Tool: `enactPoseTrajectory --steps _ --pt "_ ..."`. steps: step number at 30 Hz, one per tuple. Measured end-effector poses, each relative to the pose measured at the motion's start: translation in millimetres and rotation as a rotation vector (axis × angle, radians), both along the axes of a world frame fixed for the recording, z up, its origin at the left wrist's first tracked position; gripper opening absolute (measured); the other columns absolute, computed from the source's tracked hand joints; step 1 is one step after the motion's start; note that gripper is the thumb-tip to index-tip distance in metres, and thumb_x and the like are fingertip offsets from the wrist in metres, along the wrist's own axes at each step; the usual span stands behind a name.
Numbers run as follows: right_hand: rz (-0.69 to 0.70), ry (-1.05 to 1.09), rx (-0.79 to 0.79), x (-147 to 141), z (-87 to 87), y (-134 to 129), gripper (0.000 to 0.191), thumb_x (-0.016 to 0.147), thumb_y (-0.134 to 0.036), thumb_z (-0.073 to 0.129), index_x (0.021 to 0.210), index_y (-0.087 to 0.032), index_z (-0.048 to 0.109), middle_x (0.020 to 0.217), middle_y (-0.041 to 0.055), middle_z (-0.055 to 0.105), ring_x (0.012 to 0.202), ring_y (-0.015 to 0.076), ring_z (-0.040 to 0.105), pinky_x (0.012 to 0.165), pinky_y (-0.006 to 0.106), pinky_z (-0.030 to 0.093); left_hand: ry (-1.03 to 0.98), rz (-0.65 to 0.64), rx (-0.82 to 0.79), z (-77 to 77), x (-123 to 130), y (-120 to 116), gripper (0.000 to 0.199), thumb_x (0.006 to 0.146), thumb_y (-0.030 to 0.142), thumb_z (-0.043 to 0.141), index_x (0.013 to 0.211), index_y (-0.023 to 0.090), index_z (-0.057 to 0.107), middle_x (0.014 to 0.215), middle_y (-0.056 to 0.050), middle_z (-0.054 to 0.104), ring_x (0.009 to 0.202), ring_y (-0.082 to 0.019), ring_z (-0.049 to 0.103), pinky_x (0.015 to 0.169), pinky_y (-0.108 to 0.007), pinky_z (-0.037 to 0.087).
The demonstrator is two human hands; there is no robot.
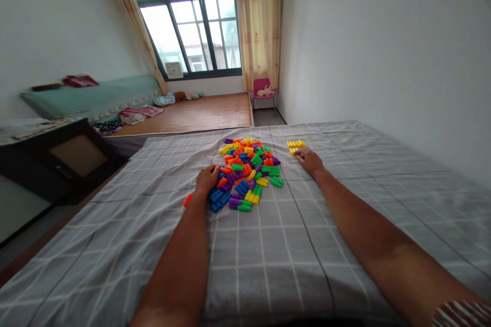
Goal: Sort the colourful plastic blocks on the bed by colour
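A heap of small plastic toy blocks (242,187) in orange, blue, green, purple and yellow lies on the grey checked bedsheet (268,255). At its left edge is my left hand (207,179), fingers curled in against the blocks; whatever they may hold is hidden. To the right of the heap, several yellow blocks (294,143) lie side by side in a small group. My right hand (310,161) is at the near edge of this group, with thumb and fingers closed on a yellow block (293,151). A lone orange block (187,200) lies left of my left wrist.
Beyond the sheet stands another bed with a brown mat (207,112). A dark cabinet (65,158) is at the left, and a white wall (383,61) runs along the right. A pink chair (262,85) with a plush toy stands under the curtain (259,25).
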State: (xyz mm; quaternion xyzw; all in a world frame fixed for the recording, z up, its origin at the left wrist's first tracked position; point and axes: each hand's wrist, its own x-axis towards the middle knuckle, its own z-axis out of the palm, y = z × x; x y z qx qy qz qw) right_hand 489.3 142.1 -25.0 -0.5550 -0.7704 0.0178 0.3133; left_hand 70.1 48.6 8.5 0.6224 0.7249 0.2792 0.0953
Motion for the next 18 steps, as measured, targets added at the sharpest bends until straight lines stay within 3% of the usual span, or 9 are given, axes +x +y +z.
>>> enactPoseTrajectory --steps 4,7,9,11,14,18 --pt "-0.003 0.001 0.029 -2.8 3.0 -2.9 0.024 0.083 -0.016 0.054 0.102 -0.016 0.068 0.108 0.0112 0.068 0.105 0.0217 0.060 0.098 0.036 0.045 -0.019 0.003 -0.003 1.3 2.0 -1.3 0.037 0.090 0.038 0.043 0.098 0.018 0.073 0.089 -0.006 0.073 0.084 -0.019 0.063 0.068 -0.024 0.041" --pt "0.009 0.054 0.074 -15.7 17.6 -10.8 0.025 0.084 -0.020 0.053 0.104 -0.015 0.068 0.106 0.0119 0.068 0.098 0.0221 0.062 0.092 0.036 0.048 -0.020 -0.017 0.010 6.7 4.5 -1.1 0.038 0.091 0.037 0.042 0.097 0.017 0.073 0.090 -0.007 0.073 0.084 -0.019 0.063 0.072 -0.026 0.043" --pt "0.127 0.105 0.035 -33.1 33.0 -21.5 0.023 0.086 -0.025 0.053 0.100 -0.017 0.070 0.097 0.0089 0.070 0.084 0.0196 0.064 0.082 0.034 0.051 -0.012 -0.032 0.071 12.8 7.9 -1.8 0.037 0.092 0.037 0.042 0.099 0.016 0.072 0.097 -0.009 0.072 0.092 -0.020 0.062 0.080 -0.027 0.045" --pt "0.359 0.122 -0.044 -56.3 48.1 -37.3 0.022 0.086 -0.030 0.055 0.097 -0.020 0.071 0.091 0.0047 0.071 0.073 0.0164 0.063 0.073 0.031 0.051 -0.002 -0.038 0.164 19.5 13.3 -4.3 0.035 0.092 0.038 0.044 0.102 0.018 0.071 0.107 -0.009 0.070 0.101 -0.020 0.060 0.088 -0.028 0.044" --pt "0.657 0.056 -0.023 -94.4 60.3 -65.9 0.025 0.088 -0.031 0.056 0.107 -0.023 0.069 0.105 0.0049 0.069 0.085 0.0172 0.063 0.078 0.031 0.050 0.036 -0.063 0.243 28.2 22.9 -10.5 0.033 0.091 0.040 0.047 0.105 0.022 0.070 0.116 -0.007 0.067 0.109 -0.022 0.057 0.095 -0.032 0.042" --pt "0.664 -0.130 0.182 -131.0 54.2 -94.7 0.030 0.090 -0.027 0.056 0.119 -0.027 0.064 0.122 0.0058 0.065 0.107 0.0216 0.056 0.094 0.038 0.042 0.073 -0.033 0.230 37.2 19.8 -15.8 0.029 0.089 0.037 0.050 0.102 0.023 0.072 0.118 -0.006 0.067 0.111 -0.024 0.057 0.097 -0.034 0.041"
